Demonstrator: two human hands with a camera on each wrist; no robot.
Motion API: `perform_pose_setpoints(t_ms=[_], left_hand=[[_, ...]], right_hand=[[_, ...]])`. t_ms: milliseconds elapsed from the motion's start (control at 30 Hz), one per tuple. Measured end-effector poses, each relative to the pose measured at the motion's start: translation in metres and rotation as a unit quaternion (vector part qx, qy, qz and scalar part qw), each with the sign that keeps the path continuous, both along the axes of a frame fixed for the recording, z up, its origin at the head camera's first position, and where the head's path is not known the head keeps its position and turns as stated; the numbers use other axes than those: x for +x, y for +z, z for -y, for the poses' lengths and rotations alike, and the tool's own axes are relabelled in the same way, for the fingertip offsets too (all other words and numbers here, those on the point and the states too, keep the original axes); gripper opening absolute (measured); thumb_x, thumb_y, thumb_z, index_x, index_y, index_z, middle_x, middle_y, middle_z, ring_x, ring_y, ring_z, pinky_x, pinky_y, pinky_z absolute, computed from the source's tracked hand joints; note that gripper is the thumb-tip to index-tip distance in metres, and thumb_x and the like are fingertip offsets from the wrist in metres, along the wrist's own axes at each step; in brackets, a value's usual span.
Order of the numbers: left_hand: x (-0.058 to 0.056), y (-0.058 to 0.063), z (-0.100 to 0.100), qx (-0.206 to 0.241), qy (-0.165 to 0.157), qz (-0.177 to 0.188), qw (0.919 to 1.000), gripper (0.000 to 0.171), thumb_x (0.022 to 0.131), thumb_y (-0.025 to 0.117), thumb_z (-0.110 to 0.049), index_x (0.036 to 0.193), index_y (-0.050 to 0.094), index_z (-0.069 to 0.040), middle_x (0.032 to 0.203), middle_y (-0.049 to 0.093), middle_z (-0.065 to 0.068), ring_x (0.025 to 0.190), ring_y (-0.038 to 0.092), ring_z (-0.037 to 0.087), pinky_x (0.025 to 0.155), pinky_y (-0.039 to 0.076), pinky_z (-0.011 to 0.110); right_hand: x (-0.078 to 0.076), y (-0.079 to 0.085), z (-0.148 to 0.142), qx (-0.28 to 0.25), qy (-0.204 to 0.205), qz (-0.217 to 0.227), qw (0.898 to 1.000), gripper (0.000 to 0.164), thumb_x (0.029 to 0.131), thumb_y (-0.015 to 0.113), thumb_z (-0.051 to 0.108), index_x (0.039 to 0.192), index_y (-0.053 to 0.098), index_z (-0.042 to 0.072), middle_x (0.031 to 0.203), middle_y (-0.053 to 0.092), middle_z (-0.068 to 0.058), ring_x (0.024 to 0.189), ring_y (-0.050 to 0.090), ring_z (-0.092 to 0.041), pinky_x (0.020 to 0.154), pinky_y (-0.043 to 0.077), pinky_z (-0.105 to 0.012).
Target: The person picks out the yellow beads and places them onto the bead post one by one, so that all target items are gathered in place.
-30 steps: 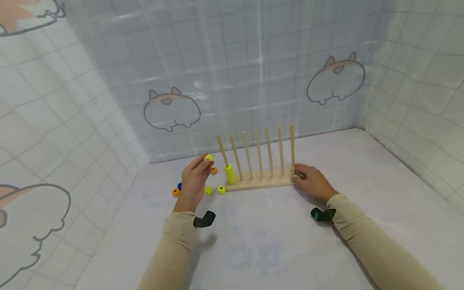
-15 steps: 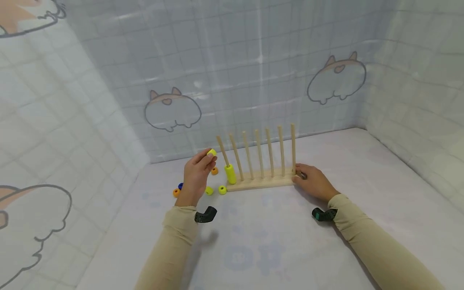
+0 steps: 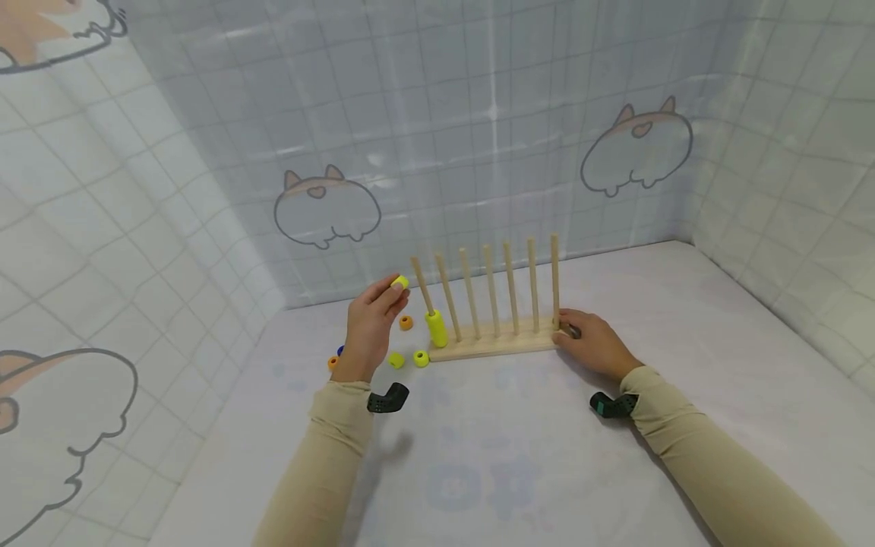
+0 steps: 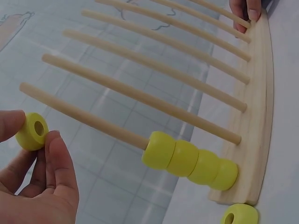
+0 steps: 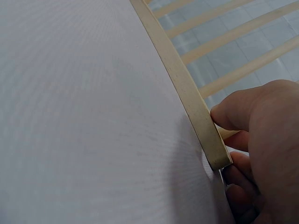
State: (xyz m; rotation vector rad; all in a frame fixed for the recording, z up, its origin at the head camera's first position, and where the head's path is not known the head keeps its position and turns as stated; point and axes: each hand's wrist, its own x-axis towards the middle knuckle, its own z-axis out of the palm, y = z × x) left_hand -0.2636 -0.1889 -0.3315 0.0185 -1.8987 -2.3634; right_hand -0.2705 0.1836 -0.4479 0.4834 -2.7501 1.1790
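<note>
A wooden peg rack [image 3: 494, 349] stands on the table, its upright pegs in a row. Yellow beads [image 4: 189, 161] are stacked at the foot of its leftmost peg [image 4: 88, 116]. Thumb and fingers of my left hand [image 3: 368, 330] pinch a loose yellow bead [image 4: 32, 132], its hole showing in the left wrist view. This bead is close to that peg's top, apart from it. At the rack's right end, my right hand [image 3: 596, 346] grips the base [image 5: 189, 100] between thumb and fingers; some fingertips are hidden behind it.
Two yellow beads [image 3: 421, 358] lie by the rack's left end. An orange bead [image 3: 406, 323] rests behind them. Another orange bead [image 3: 333, 363] and a blue one [image 3: 341, 350] are partly behind my left wrist. A patterned backdrop [image 3: 437, 152] rises behind the table.
My left hand has moved up and slightly right with the yellow bead, nearer the leftmost peg's top. The right hand keeps its grip on the rack's end.
</note>
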Motion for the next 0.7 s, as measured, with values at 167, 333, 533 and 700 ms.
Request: perform_pose_setpoints(t_ms=[167, 333, 533, 700], left_hand=[[-0.005, 0.002, -0.002, 0.010, -0.007, -0.009, 0.9999, 0.041, 0.099, 0.064, -0.010, 0.138, 0.056, 0.001, 0.133, 0.053, 0.015, 0.121, 0.058, 0.027, 0.101, 0.050, 0.028], [-0.009, 0.007, -0.006, 0.006, -0.011, -0.017, 0.9998, 0.043, 0.099, 0.065, -0.009, 0.139, 0.055, 0.001, 0.136, 0.052, 0.015, 0.126, 0.055, 0.030, 0.102, 0.049, 0.028], [-0.012, 0.012, -0.010, -0.001, -0.012, -0.024, 0.9996, 0.043, 0.098, 0.065, -0.009, 0.139, 0.055, 0.001, 0.134, 0.053, 0.014, 0.128, 0.053, 0.035, 0.101, 0.049, 0.029], [-0.012, 0.014, -0.011, -0.009, -0.007, -0.019, 0.9998, 0.041, 0.099, 0.065, -0.010, 0.138, 0.057, -0.001, 0.132, 0.055, 0.013, 0.122, 0.056, 0.031, 0.101, 0.049, 0.029]], right_hand=[[0.000, 0.000, 0.000, 0.005, 0.002, -0.002, 1.000, 0.044, 0.098, 0.065, 0.020, 0.134, 0.060, -0.006, 0.147, 0.049, -0.023, 0.136, 0.041, -0.046, 0.112, 0.031, -0.060], [0.002, 0.001, 0.000, 0.008, 0.002, -0.007, 1.000, 0.044, 0.097, 0.065, 0.019, 0.133, 0.060, -0.006, 0.146, 0.049, -0.023, 0.135, 0.042, -0.046, 0.112, 0.032, -0.060], [0.002, 0.001, 0.001, 0.007, 0.001, -0.009, 1.000, 0.044, 0.098, 0.065, 0.020, 0.133, 0.060, -0.007, 0.146, 0.049, -0.023, 0.135, 0.042, -0.046, 0.111, 0.033, -0.060], [0.002, 0.001, 0.002, 0.004, 0.002, -0.008, 1.000, 0.044, 0.097, 0.066, 0.019, 0.132, 0.060, -0.007, 0.146, 0.049, -0.024, 0.135, 0.041, -0.047, 0.112, 0.032, -0.060]])
